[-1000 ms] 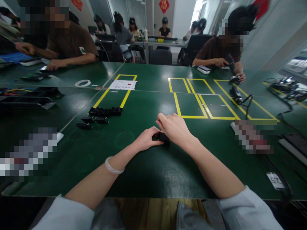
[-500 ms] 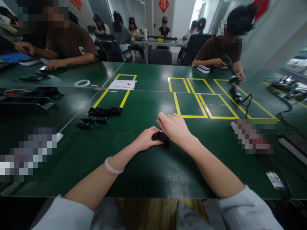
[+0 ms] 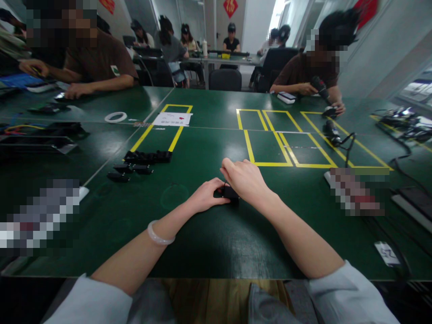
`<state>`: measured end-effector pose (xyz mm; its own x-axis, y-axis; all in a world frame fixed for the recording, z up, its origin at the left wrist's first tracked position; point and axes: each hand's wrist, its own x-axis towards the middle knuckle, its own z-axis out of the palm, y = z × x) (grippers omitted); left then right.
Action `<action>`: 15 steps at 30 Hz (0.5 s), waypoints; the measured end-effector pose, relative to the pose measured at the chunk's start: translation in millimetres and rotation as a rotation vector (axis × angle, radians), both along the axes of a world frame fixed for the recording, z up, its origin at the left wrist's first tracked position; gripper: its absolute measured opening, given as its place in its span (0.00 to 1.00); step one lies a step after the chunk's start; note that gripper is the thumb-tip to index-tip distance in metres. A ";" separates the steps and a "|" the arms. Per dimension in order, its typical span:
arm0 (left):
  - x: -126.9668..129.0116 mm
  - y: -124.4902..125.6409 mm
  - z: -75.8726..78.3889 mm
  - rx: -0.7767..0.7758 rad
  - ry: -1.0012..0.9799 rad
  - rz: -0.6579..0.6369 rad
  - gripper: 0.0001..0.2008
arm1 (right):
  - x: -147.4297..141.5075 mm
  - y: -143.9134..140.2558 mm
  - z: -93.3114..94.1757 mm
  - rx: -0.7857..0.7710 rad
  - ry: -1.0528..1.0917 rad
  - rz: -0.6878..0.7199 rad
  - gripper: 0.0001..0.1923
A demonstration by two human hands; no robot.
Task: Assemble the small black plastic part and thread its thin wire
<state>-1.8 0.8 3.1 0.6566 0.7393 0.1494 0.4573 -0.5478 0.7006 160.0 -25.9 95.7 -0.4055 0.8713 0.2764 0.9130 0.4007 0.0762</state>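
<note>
A small black part [image 3: 228, 194] lies on the green table [image 3: 202, 234] in front of me, mostly covered by both hands. My left hand [image 3: 205, 195] grips its left end with fingers curled. My right hand [image 3: 245, 180] presses on it from above and the right. A thin black wire sticks up between the hands. A pale bangle [image 3: 158, 234] circles my left wrist.
A row of black parts [image 3: 148, 157] and a few loose ones [image 3: 130, 171] lie to the left beside yellow tape outlines [image 3: 280, 144]. A white sheet [image 3: 173, 119] and tape ring [image 3: 115, 117] sit farther back. Two people work across the table; cables [image 3: 401, 123] lie right.
</note>
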 end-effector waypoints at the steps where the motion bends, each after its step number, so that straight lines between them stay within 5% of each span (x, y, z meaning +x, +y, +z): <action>1: 0.1 -0.1 0.8 -0.004 -0.001 -0.004 0.22 | -0.2 0.1 -0.4 0.001 -0.002 -0.007 0.13; 15: 0.1 -0.2 0.7 0.014 0.016 0.009 0.20 | -0.7 -1.6 1.3 -0.022 0.017 0.025 0.10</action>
<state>-1.7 0.6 3.8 0.6520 0.7434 0.1493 0.4734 -0.5529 0.6856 159.3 -27.5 97.1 -0.4226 0.8669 0.2645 0.9038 0.4248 0.0515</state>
